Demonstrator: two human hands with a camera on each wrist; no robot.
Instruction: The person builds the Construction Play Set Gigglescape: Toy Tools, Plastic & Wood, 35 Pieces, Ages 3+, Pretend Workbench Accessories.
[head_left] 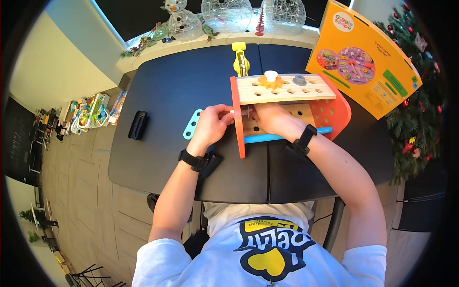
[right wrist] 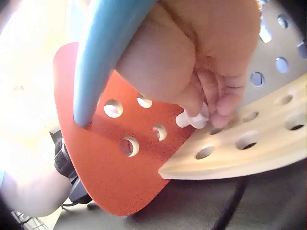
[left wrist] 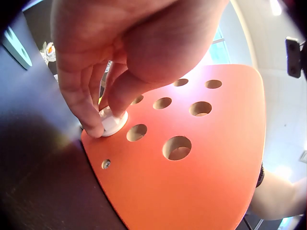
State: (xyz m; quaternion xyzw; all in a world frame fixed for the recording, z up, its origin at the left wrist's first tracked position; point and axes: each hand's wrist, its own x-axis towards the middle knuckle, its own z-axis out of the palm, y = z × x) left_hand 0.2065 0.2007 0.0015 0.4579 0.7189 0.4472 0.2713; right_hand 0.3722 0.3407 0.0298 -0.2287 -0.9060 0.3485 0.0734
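A wooden toy workbench (head_left: pixel 251 95) has orange side panels (left wrist: pixel 211 167) with holes and a blue rod (head_left: pixel 263 138) across its front. Outside the near-left panel, my left hand (head_left: pixel 213 126) pinches the head of a white toy bolt (left wrist: pixel 115 124) that sits against a hole. My right hand (head_left: pixel 275 118) reaches inside, under the upper board. There its fingers pinch a white flanged piece (right wrist: pixel 194 120) close to the inner face of that same panel. The fingers partly hide both white pieces.
An orange gear (head_left: pixel 270 83) under a white knob and a grey nut (head_left: pixel 300 80) sit on the upper board. A yellow toy piece (head_left: pixel 241 62) stands behind it. Left lie a turquoise holed strip (head_left: pixel 191 128) and a black case (head_left: pixel 137 125). A large orange box (head_left: pixel 368 36) stands back right.
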